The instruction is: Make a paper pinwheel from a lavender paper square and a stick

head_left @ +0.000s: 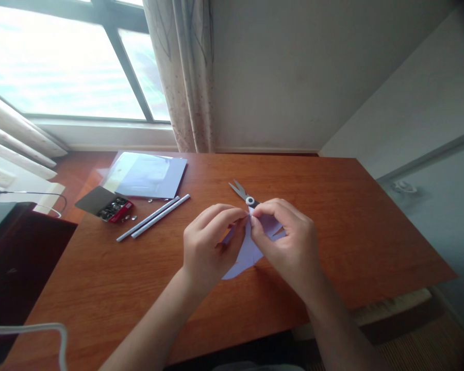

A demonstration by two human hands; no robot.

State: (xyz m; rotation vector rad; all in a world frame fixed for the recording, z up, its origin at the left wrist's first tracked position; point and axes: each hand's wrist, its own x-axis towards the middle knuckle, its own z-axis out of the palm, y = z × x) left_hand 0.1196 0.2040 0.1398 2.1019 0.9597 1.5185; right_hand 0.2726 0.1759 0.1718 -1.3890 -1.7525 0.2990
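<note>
A pale lilac piece of paper (248, 247), with cut edges, hangs between my hands above the wooden table. My left hand (216, 234) pinches it near the top between thumb and forefinger. Right beside those fingertips, my right hand (286, 232) also pinches the paper, its thumb and forefinger closed. Whether anything small sits between the fingertips is too fine to make out. Just beyond the hands, scissors (249, 200) lie on the table with their blades apart, pointing away to the left; their handles are hidden behind my right hand and the paper.
On the wooden table (332, 206), an open red box of thumbtacks (116, 208) stands at the left, with a few loose tacks by it. Two rolled paper sticks (160, 216) lie beside it. Behind are paper sheets in a clear sleeve (147, 175). A white cable (58, 330) bends at lower left.
</note>
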